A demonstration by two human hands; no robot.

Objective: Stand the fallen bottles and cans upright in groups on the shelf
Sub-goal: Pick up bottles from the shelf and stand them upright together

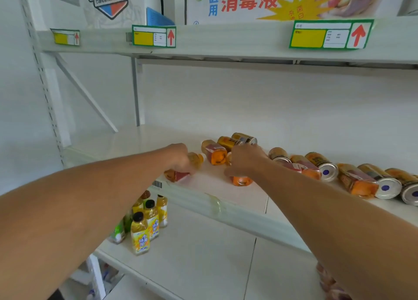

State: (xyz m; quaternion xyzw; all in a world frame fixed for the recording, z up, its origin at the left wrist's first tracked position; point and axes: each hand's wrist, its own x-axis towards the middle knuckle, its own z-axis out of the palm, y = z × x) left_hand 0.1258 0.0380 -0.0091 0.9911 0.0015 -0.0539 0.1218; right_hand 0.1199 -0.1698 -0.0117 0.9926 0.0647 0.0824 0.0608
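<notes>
L hand point(178, 157) fingers closed on fallen bottle point(177, 175) at shelf point(214, 203) front edge, R hand point(245, 160) gripping bottle point(241, 180), both lying cap-away, bases toward camera

We reach both arms onto the white middle shelf point(244, 197) at mid-frame. Our left hand point(178, 158) closes over a fallen red-labelled bottle point(177, 175) near the shelf's front edge; our right hand point(245, 160) covers another lying orange bottle point(242, 180). Behind and toward the right edge, more bottles and cans point(384, 184) lie on their sides in a loose row. At lower left, yellow tea bottles point(140, 234) stand upright on the lower shelf point(203, 254). Price tags point(330, 34) line the top shelf.
</notes>
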